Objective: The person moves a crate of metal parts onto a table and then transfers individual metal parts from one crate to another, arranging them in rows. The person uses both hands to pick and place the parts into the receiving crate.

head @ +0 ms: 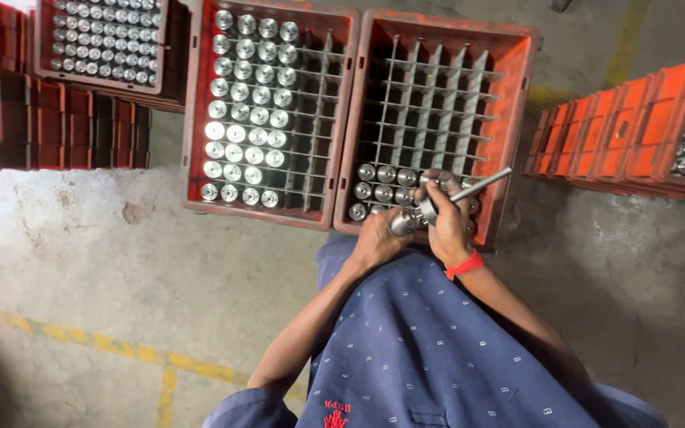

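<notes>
Over two orange crates (356, 119), both hands (418, 226) grip one cylinder (407, 222).

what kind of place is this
Probably a factory or machine-shop floor: orange crates with grid dividers full of shiny metal cylinders, a concrete floor with yellow lines.

Bare concrete floor (105, 261), grey, stained and pitted, brighter at left. Worn yellow painted line (120, 349) across lower left; another yellow stripe (628, 40) at upper right. Stacks of orange-red plastic crates (57, 127) at upper left and more crates (620, 135) at right edge.
</notes>
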